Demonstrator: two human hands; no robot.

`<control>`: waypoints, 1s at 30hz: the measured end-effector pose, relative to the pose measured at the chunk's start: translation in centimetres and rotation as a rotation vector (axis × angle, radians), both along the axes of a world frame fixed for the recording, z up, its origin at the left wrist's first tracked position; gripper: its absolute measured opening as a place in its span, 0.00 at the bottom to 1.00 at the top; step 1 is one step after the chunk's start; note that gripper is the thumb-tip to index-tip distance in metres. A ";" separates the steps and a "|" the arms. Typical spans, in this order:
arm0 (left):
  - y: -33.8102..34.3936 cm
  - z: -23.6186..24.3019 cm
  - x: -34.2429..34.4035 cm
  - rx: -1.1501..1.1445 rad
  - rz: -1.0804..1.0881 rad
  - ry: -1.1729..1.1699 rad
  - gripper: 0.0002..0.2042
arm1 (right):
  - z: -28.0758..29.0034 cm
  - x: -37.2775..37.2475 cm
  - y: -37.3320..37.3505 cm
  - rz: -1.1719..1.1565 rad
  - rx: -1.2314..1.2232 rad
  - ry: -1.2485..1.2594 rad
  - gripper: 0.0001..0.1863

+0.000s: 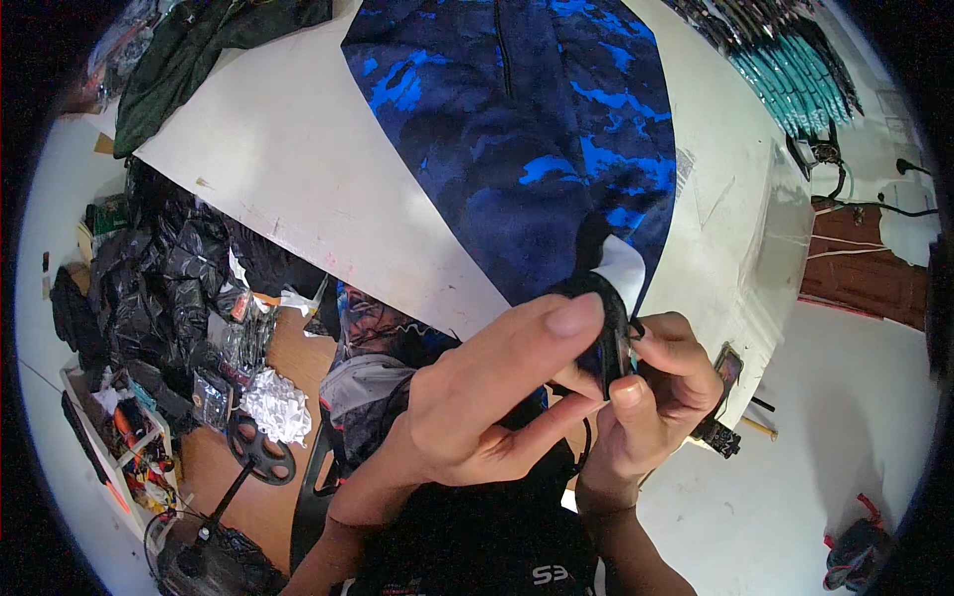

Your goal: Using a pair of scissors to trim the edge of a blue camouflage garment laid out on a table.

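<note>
A dark blue camouflage garment (517, 169) with bright blue patches lies across the table, a zipper (503, 60) showing near its far end. Its near corner is lifted and folded back, showing a white inner side (623, 266) beside a black edge (613, 343). My left hand (482, 397) pinches this black edge from the left, between thumb and fingers. From the right, my right hand (656, 402) grips the same edge with thumb and fingertips. Both hands are close together, and whatever small part sits between the fingertips is hidden.
The white table (308, 159) bears a dark green cloth (199, 65) at far left. Packed teal bags (795, 84) stand far right. A phone (728, 370) lies near the right edge. Black plastic bags (159, 278), a fan (204, 546) and a tool box (124, 447) are at left.
</note>
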State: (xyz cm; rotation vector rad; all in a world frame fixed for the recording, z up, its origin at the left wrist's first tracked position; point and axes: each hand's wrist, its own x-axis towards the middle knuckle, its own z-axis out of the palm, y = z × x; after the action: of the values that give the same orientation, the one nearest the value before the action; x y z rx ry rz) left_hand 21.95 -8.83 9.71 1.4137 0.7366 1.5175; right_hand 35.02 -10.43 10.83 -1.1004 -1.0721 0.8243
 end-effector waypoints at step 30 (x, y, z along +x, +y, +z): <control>-0.3 0.0 1.1 -0.423 -0.030 -0.458 0.15 | -1.7 1.2 -1.2 -0.014 0.048 -0.267 0.18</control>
State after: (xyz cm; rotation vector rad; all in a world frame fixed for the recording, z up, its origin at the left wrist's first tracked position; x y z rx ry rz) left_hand 23.04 -9.12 9.71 0.7254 0.6904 1.4792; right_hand 36.27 -11.65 9.09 -1.1982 -1.2976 0.6491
